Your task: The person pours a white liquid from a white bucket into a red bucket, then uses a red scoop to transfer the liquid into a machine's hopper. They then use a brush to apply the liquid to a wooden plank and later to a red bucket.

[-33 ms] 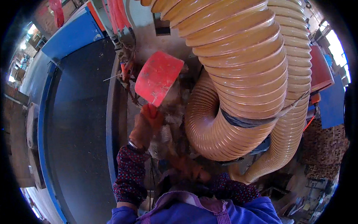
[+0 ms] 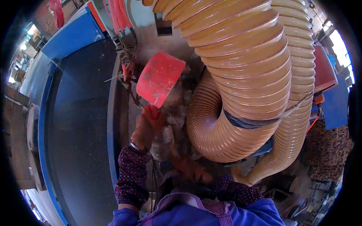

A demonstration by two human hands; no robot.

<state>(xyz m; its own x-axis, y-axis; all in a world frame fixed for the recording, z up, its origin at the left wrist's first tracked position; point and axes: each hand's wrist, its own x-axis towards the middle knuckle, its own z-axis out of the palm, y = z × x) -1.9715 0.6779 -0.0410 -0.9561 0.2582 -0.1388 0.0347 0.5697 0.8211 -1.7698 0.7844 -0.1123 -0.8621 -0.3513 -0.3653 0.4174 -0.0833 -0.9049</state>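
My left hand (image 2: 144, 130), in an orange-brown glove, grips the short handle of a red plastic scoop (image 2: 160, 79). The scoop's scuffed, broad face points up and away from me. Lower and to the right, close to my body, is my right hand (image 2: 190, 169), also gloved; it lies in shadow and its fingers are hard to make out. Between and beyond the hands is a crumpled, pale, translucent plastic bag or sheet (image 2: 169, 137), partly hidden by the scoop and my left hand. Whether my right hand touches it cannot be seen.
Thick tan ribbed hoses (image 2: 245, 71) bend down close on the right, with a dark band around one. A dark conveyor belt (image 2: 83, 124) with blue edges runs along the left. Cables and a valve-like fitting (image 2: 126, 69) hang beside the belt's far end.
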